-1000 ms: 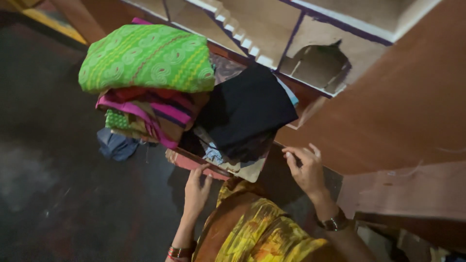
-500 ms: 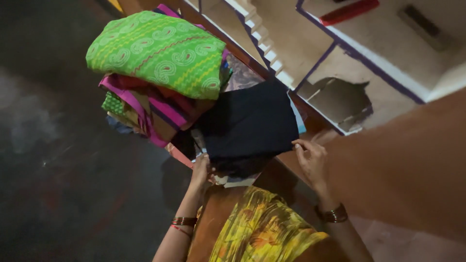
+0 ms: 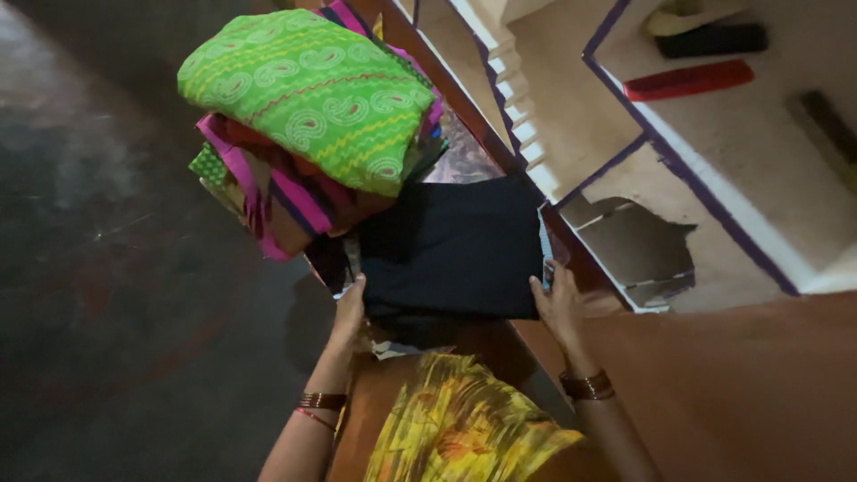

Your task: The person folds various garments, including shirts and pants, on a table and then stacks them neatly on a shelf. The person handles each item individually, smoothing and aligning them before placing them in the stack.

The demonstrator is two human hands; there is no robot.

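i see my left hand [image 3: 350, 308] pressed against the left near edge of the folded black cloth [image 3: 451, 245], fingers curled onto its side, and my right hand [image 3: 557, 303] set against its right near corner, fingers laid flat up the edge; both hands grip the cloth between them. the black cloth lies on top of a short stack of folded fabrics, with a pale patterned piece [image 3: 393, 348] poking out beneath it on the near side. just to the left and farther off sits a taller pile [image 3: 268, 192] of pink and striped folded clothes, topped by a bright green paisley cloth [image 3: 312, 89] that touches the black one's far left corner. to the right, a pale shelf unit [image 3: 625, 152] with purple edging holds a red flat object [image 3: 687, 78] and a dark one [image 3: 710, 38] at the far right. bangles [image 3: 321, 402] circle my left wrist and a band [image 3: 586, 386] my right. dark floor [image 3: 116, 268] fills the left.
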